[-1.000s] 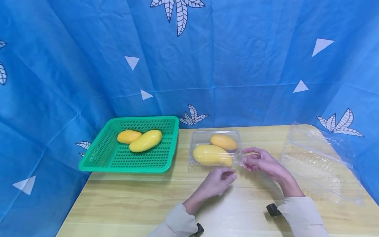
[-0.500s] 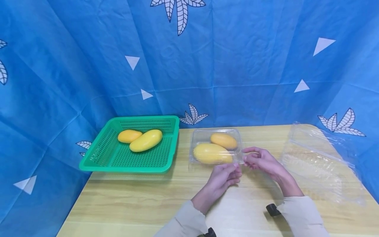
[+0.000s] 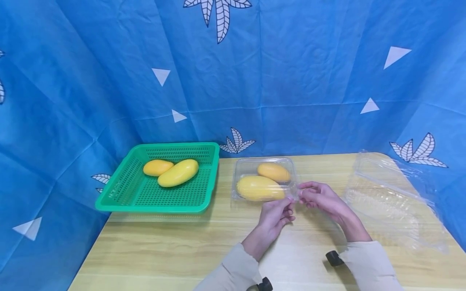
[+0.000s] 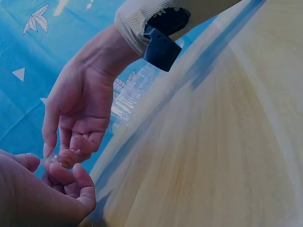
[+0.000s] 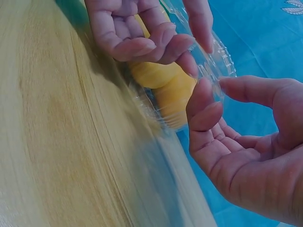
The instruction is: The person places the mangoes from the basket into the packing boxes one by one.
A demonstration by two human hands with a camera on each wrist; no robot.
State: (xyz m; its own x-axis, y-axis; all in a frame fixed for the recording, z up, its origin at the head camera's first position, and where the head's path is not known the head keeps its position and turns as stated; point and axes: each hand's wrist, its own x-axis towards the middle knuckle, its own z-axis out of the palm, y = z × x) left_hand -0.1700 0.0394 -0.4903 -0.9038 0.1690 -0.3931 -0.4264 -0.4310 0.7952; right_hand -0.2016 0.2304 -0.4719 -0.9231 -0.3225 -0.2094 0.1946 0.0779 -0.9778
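Observation:
In the head view a clear plastic clamshell box (image 3: 236,171) holds a yellow mango (image 3: 259,188) and a smaller orange mango (image 3: 274,172). My right hand (image 3: 322,200) pinches the rim at the box's near right corner between thumb and forefinger. Just left of it, my left hand (image 3: 271,220) pinches the front edge by the same corner, thumb on top. The right wrist view shows the fingertips of the right hand (image 5: 241,137) and left hand (image 5: 147,30) close together on the clear rim, several fingers curled beneath.
A green basket (image 3: 209,190) with a yellow mango (image 3: 178,173) and an orange mango (image 3: 157,167) stands to the left. More clear plastic packaging (image 3: 386,202) lies on the right of the wooden table (image 3: 153,250). A blue patterned cloth (image 3: 298,72) hangs behind.
My left hand has moved up and right from in front of the box onto its front edge near the corner. The right hand has stayed at the corner.

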